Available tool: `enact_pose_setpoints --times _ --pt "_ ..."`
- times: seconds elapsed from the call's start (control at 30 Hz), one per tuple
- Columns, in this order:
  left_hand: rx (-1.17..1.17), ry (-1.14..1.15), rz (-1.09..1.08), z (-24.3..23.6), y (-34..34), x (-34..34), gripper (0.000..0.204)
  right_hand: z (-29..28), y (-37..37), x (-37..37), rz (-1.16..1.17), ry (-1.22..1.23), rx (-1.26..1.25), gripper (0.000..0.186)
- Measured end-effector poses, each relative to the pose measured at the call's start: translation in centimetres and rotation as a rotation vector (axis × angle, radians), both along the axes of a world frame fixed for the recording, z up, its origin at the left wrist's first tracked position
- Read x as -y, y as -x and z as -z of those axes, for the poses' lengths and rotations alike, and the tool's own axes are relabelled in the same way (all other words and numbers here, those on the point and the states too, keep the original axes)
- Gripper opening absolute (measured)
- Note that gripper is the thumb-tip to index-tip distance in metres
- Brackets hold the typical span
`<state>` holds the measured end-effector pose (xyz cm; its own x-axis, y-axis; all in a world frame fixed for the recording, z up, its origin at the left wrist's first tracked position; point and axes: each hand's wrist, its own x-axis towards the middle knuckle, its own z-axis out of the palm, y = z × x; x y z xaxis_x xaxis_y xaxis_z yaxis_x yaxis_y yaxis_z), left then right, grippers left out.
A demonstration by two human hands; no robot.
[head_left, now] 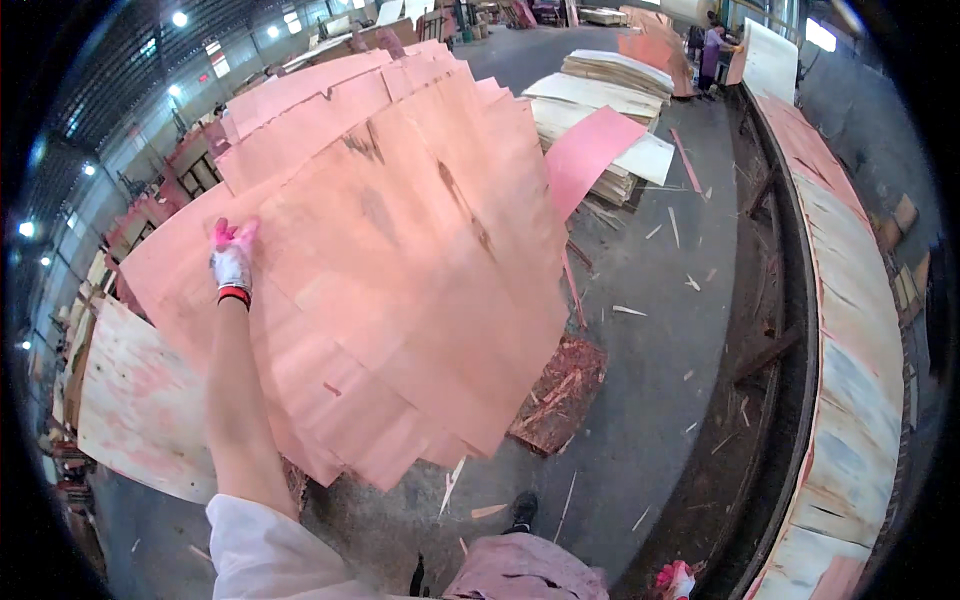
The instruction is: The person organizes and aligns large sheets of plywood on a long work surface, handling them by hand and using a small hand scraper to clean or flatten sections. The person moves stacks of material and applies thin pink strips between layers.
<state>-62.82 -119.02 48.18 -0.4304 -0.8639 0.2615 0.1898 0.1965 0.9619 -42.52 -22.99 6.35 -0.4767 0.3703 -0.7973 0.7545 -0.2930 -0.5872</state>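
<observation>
A tall, uneven stack of pink-coated wood veneer sheets [420, 260] fills the middle of the view, its corners fanned out. The top sheet has dark knots and streaks. My left hand [232, 258], in a white glove with pink-stained fingers and a red cuff, reaches out over the stack's left part. Its fingers are apart and rest on the pink surface, gripping nothing visible. Down at the lower right edge is my right hand [677, 580], also in a pink-stained glove, apart from the stack and close to the long bench. Its fingers are mostly cut off or unclear.
A long bench carrying veneer sheets [850, 370] curves along the right. Pale veneer piles [605, 95] stand ahead, one under a loose pink sheet [590, 155]. Wood scraps [630, 310] litter the floor beside a reddish block [562, 395]. Another person [712, 55] stands at the bench's far end.
</observation>
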Motion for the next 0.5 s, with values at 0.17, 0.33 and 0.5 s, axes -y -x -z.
enact_pose_setpoints --times 0.17,0.33,0.5 --pt "0.130 0.418 -0.230 3.1 0.9 -2.2 0.042 3.9 4.3 1.4 0.299 0.189 0.133 0.024" --pt "-0.002 0.165 -0.057 14.8 2.6 -6.6 0.053 3.1 11.8 6.2 0.038 -0.030 0.055 0.017" --pt "0.226 -0.011 -0.010 35.4 -2.1 -4.7 0.053 2.2 24.0 11.4 -0.375 -0.196 -0.211 0.022"
